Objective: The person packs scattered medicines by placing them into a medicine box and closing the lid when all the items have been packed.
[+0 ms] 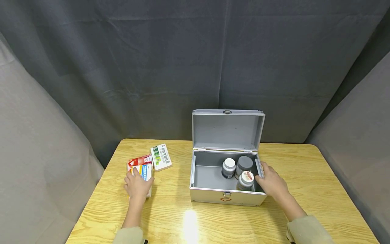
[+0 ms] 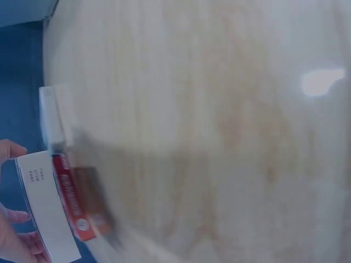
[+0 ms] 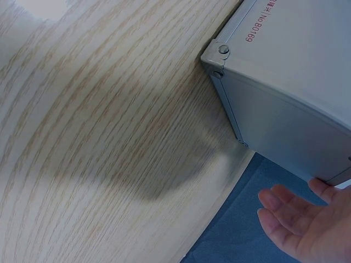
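Observation:
My left hand (image 1: 138,184) grips a white medicine box (image 1: 147,170) with blue and yellow print. In the left wrist view, thumb and fingers lie along opposite edges of that box (image 2: 48,205). Just behind it on the table is a red medicine box (image 1: 141,160), partly covered; a green-and-white medicine box (image 1: 161,157) lies to its right. My right hand (image 1: 272,182) is at the right wall of an open silver medicine case (image 1: 210,195), thumb at the rim. Its other fingers (image 3: 285,205) are loosely bent outside, apart from the wall.
Inside the case's right half stand a white-capped bottle (image 1: 229,164), a grey-capped bottle (image 1: 245,164) and a bottle with a printed white cap (image 1: 246,178). The raised lid (image 1: 226,130) stands at the back. Dark cloth (image 1: 152,67) hangs behind the wooden table (image 1: 170,217).

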Demonstrator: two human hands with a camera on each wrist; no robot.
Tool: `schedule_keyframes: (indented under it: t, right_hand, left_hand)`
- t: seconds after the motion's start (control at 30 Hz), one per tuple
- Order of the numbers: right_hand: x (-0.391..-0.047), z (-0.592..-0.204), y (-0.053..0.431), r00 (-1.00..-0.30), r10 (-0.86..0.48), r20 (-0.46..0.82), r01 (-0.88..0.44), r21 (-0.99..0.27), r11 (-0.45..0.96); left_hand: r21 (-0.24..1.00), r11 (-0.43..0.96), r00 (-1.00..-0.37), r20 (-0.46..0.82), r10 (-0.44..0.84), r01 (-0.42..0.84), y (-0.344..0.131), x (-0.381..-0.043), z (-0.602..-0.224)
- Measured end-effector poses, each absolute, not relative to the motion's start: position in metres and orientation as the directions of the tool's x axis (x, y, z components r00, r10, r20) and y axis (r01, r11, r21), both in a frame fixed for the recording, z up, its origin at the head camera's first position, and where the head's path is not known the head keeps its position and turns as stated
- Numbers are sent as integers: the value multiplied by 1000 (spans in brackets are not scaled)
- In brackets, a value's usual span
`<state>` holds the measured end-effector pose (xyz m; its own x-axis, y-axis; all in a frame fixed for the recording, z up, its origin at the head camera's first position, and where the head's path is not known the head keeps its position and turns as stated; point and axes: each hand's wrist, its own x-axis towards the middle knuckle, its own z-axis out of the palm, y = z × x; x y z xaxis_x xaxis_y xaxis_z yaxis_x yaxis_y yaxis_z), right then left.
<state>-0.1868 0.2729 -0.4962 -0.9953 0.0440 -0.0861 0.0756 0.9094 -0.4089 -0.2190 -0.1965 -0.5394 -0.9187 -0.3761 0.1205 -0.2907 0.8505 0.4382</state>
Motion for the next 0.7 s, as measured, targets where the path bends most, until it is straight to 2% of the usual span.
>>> schedule_keyframes:
  t: [0.5, 0.7]
  right_hand:
    - [-186, -497, 273, -998, 39, -49, 55, -396, 917]
    - [-187, -498, 273, -999, 33, 7, 29, -345, 938]
  left_hand:
    - [406, 912, -955, 246, -166, -54, -167, -223, -489]
    - [370, 929, -952, 291, -96, 19, -153, -222, -473]
